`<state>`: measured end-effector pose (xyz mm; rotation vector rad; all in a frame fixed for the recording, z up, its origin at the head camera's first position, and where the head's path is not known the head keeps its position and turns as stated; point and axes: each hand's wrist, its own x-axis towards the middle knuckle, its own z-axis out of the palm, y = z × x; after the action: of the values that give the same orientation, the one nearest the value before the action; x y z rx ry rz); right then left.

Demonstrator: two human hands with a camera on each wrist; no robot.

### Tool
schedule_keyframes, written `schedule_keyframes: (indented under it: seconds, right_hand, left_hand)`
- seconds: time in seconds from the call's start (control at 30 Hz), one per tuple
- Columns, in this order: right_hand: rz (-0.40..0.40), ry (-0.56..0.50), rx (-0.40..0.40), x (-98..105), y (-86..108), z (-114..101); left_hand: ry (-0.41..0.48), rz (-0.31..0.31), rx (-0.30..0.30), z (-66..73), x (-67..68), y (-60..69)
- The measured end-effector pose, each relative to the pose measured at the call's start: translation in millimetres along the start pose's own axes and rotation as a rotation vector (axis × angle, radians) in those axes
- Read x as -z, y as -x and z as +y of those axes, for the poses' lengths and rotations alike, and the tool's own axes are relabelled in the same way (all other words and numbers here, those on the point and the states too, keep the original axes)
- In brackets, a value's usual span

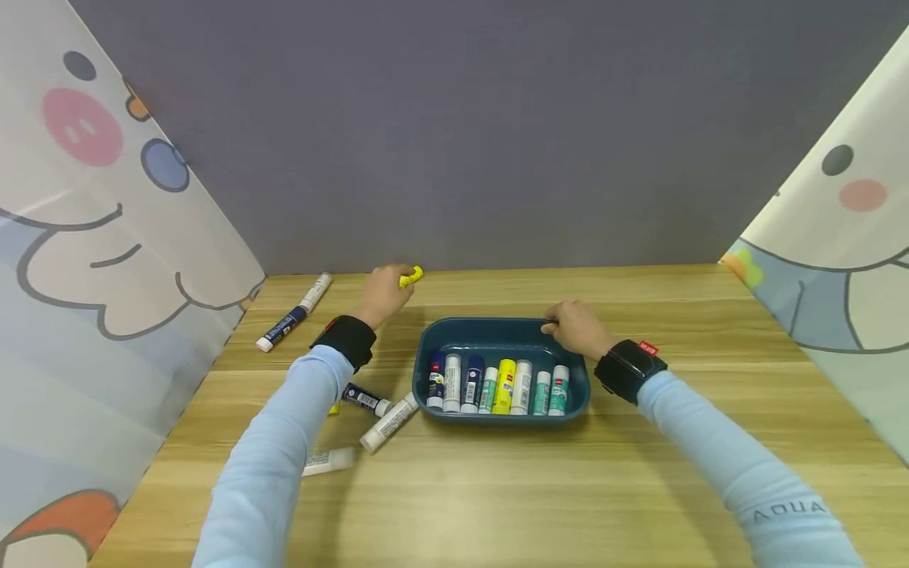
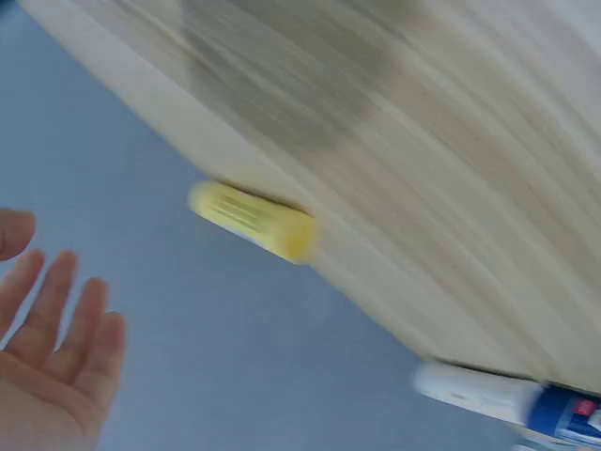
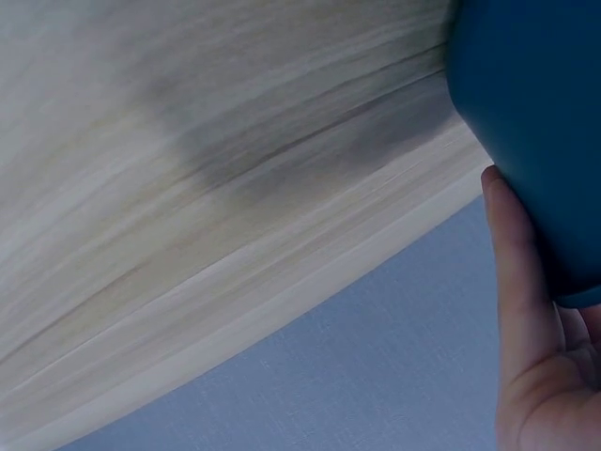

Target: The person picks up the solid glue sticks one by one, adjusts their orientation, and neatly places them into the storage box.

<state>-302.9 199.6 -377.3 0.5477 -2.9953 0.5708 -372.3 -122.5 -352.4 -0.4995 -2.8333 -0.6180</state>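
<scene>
My left hand (image 1: 383, 294) reaches to the back of the table, close to a yellow glue stick (image 1: 415, 274) lying by the grey wall. In the left wrist view its fingers (image 2: 89, 329) are spread, apart from that stick (image 2: 254, 222). With my right hand (image 1: 577, 328) I grip the far right rim of a dark blue plastic box (image 1: 497, 420). The right wrist view has the thumb along the outside of the box (image 3: 535, 122); the other fingers are partly hidden. Inside the box several glue sticks, such as a yellow one (image 1: 504, 386), stand side by side in a row.
At the back left a navy glue stick (image 1: 282, 328) and a white one (image 1: 316, 292) lie end to end. Left of the box lie another navy stick (image 1: 365, 398), a white stick (image 1: 389, 423) and a white one (image 1: 330, 461) partly behind my sleeve. Printed panels flank the table.
</scene>
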Motion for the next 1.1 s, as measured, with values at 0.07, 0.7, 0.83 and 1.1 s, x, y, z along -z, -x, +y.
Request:
schedule_keyframes:
  seconds: [0.07,0.7,0.83,1.1]
  right_hand:
    - [0.004,0.000,0.000,-1,2.2,-1]
    - [0.009,0.014,-0.003,-8,16.1,-9]
    - [0.012,0.005,-0.008,-7,18.0,-12]
    - [0.009,-0.007,-0.003,-7,18.2,-11]
  left_hand:
    - [-0.015,0.002,0.033,-11.9,0.4,-3.9]
    - [-0.011,-0.158,0.303,-55.8,-35.8,-18.8]
    - [-0.021,-0.150,0.290,-58.0,-42.3,-20.5]
    - [-0.031,-0.125,0.319,-56.1,-43.6,-18.4]
